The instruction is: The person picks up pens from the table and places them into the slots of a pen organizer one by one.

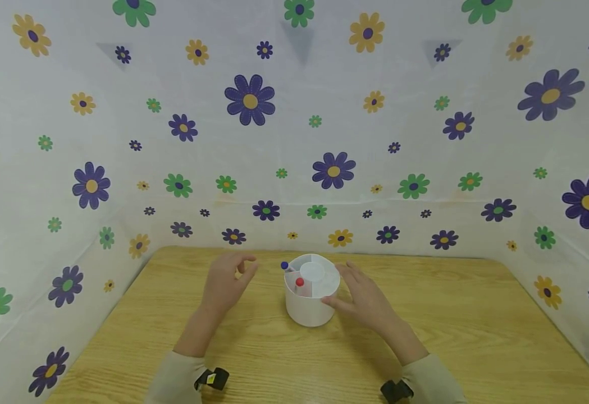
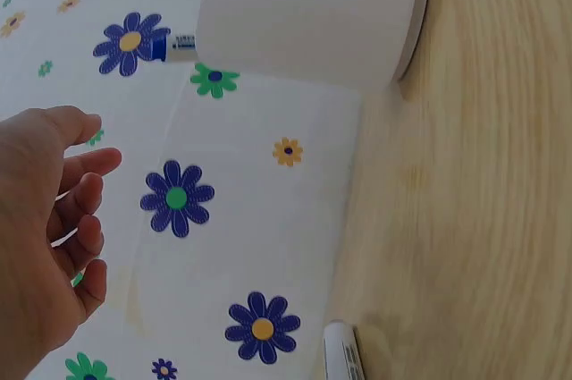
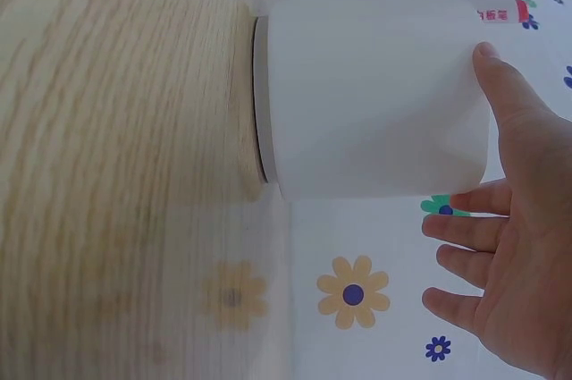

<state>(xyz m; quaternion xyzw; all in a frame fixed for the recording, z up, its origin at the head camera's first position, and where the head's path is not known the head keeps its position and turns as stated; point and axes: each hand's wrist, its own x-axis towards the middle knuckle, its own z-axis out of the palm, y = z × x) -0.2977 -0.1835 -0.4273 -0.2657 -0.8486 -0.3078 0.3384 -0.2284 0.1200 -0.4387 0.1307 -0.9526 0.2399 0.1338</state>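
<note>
A round white pen holder (image 1: 310,307) with compartments stands upright on the table. A blue-capped marker (image 1: 284,266) leans out over its left rim, and a red-capped marker (image 1: 300,282) pokes up in a front compartment. My right hand (image 1: 367,300) is at the holder's right side, thumb and fingertips right at the rim, fingers loosely extended. To the left of the holder, apart from it, my left hand (image 1: 225,280) hovers with loosely bent fingers and nothing in them. In the left wrist view, another white marker (image 2: 341,353) lies on the table.
The wooden table (image 1: 451,314) is bordered at the back and sides by a white flower-print cloth (image 1: 294,146). Dark straps (image 1: 212,379) sit on both wrists, over light sleeves.
</note>
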